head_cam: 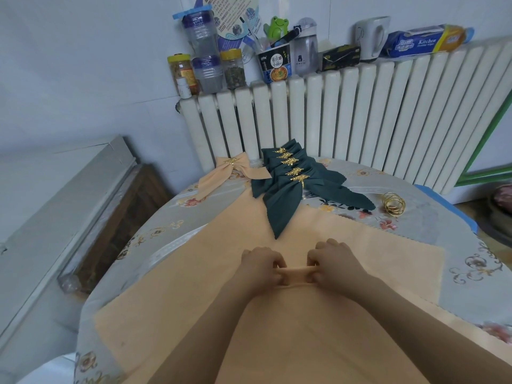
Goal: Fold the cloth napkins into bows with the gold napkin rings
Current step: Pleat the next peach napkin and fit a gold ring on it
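Observation:
A large peach cloth napkin (318, 231) lies spread flat on the table. At its middle, my left hand (261, 266) and my right hand (333, 263) each pinch a raised pleat of the cloth, knuckles up, a short gathered ridge stretched between them. Several dark green napkin bows (285, 195) with gold leaf rings lie stacked at the far side, tails overlapping the peach cloth. One finished peach bow (235, 169) with a gold ring lies to their left. A small pile of loose gold napkin rings (393, 204) sits at the far right.
The round table (432, 217) has a grey floral cover. A white radiator (360, 112) stands behind it, its top crowded with jars, bottles, a cup and a kitchen wrap box. A grey cabinet (69, 189) stands to the left.

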